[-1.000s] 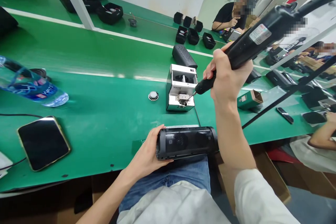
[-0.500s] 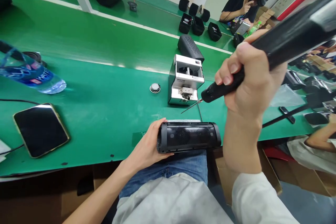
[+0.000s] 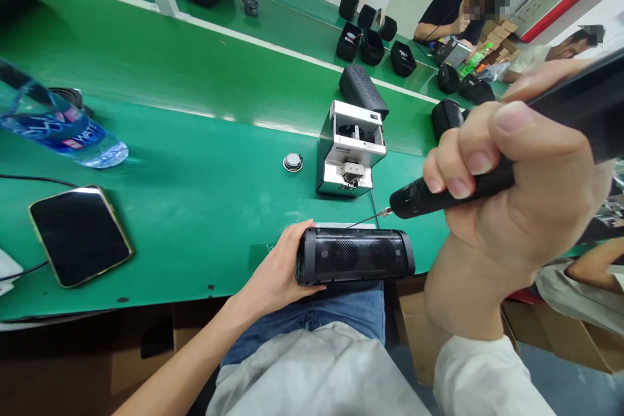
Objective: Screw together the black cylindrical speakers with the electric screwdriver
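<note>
A black speaker (image 3: 358, 255) with a glossy front and two round perforated patches lies lengthwise at the table's near edge, above my lap. My left hand (image 3: 283, 266) grips its left end, thumb on top and fingers beneath. Up on the right, my right hand (image 3: 511, 175) is wrapped round a black electric screwdriver (image 3: 453, 198) held at a slant. Its thin bit points down to the left, and the tip appears to meet the speaker's upper edge. Just beyond stands a silver and black screw feeder (image 3: 348, 156). A small round metal speaker driver (image 3: 292, 162) lies left of it.
A water bottle (image 3: 73, 130) and a phone (image 3: 80, 236) lie on the left of the green table (image 3: 195, 214). Behind the feeder rests a black perforated cover (image 3: 363, 90). Several black housings (image 3: 373, 45) stand on the far bench, where co-workers (image 3: 448, 10) sit.
My right hand has brought the screwdriver slightly right and down, so the bit's tip has gone from beside the feeder to the speaker's top edge. My left hand keeps its hold.
</note>
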The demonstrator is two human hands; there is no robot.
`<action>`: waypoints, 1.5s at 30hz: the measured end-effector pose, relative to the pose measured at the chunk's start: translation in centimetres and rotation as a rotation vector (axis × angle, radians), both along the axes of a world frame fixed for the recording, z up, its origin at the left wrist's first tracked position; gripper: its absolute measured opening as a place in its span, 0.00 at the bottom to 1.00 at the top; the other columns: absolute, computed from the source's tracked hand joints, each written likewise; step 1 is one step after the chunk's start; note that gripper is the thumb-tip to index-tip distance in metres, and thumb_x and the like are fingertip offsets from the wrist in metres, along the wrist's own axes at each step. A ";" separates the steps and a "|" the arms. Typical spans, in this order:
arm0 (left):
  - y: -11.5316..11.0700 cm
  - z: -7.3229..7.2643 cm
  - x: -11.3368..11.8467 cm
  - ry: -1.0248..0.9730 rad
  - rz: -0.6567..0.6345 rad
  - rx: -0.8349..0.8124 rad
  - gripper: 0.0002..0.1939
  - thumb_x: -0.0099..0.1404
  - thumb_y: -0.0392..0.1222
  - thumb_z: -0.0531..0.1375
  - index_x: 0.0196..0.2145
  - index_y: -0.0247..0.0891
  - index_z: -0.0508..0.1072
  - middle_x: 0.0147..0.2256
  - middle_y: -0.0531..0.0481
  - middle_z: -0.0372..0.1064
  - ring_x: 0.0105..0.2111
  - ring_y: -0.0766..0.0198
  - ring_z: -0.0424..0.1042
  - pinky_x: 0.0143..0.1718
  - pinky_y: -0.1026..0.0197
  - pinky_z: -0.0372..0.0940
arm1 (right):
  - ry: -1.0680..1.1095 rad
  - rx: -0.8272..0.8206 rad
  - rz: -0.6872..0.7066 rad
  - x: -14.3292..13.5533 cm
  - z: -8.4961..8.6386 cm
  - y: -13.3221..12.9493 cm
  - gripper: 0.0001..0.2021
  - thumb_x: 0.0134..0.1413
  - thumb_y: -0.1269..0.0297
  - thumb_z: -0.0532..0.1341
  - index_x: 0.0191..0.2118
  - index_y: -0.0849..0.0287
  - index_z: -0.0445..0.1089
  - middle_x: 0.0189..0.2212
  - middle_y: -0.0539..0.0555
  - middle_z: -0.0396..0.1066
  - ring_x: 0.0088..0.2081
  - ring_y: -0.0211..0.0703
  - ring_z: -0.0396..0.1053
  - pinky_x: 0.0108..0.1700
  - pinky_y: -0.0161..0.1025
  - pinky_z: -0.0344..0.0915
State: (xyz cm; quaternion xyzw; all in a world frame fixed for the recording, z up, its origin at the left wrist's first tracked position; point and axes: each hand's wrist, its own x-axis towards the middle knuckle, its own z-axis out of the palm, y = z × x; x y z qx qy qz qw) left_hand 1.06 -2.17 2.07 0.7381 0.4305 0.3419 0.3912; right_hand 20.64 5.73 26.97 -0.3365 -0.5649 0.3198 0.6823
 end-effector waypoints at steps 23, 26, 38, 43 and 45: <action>0.2 -0.1 0.1 -0.043 0.005 -0.033 0.61 0.58 0.38 0.81 0.76 0.54 0.47 0.71 0.36 0.61 0.72 0.34 0.66 0.71 0.28 0.68 | -0.021 -0.008 0.243 1.0 -7.8 -0.3 0.10 0.64 0.72 0.71 0.42 0.51 0.71 0.23 0.41 0.64 0.18 0.34 0.64 0.18 0.34 0.63; 0.1 -0.1 0.1 -0.036 0.010 -0.030 0.61 0.58 0.37 0.81 0.76 0.54 0.49 0.70 0.36 0.62 0.71 0.34 0.68 0.69 0.30 0.70 | -0.035 0.000 0.247 1.0 -8.1 -0.3 0.10 0.64 0.72 0.70 0.42 0.51 0.71 0.22 0.40 0.62 0.18 0.34 0.64 0.19 0.33 0.63; 0.1 -0.3 0.2 0.010 0.023 0.032 0.64 0.56 0.35 0.80 0.77 0.55 0.46 0.71 0.36 0.61 0.71 0.34 0.67 0.71 0.29 0.68 | 0.045 0.124 0.030 2.0 -2.9 2.0 0.08 0.59 0.69 0.71 0.41 0.51 0.75 0.19 0.40 0.61 0.15 0.34 0.58 0.17 0.36 0.60; 0.1 -0.4 0.1 -0.005 0.038 0.018 0.63 0.56 0.35 0.80 0.76 0.55 0.47 0.70 0.37 0.62 0.71 0.35 0.68 0.70 0.31 0.69 | 0.004 0.289 -0.139 1.3 -3.4 6.9 0.11 0.61 0.65 0.73 0.35 0.49 0.70 0.19 0.40 0.58 0.16 0.36 0.60 0.20 0.39 0.62; 0.0 -0.4 0.1 -0.008 0.043 0.014 0.63 0.55 0.35 0.80 0.76 0.55 0.48 0.70 0.37 0.62 0.70 0.36 0.69 0.70 0.32 0.69 | -0.024 0.276 -0.159 0.8 -4.3 8.4 0.12 0.62 0.61 0.73 0.35 0.49 0.69 0.19 0.40 0.58 0.15 0.35 0.58 0.19 0.39 0.60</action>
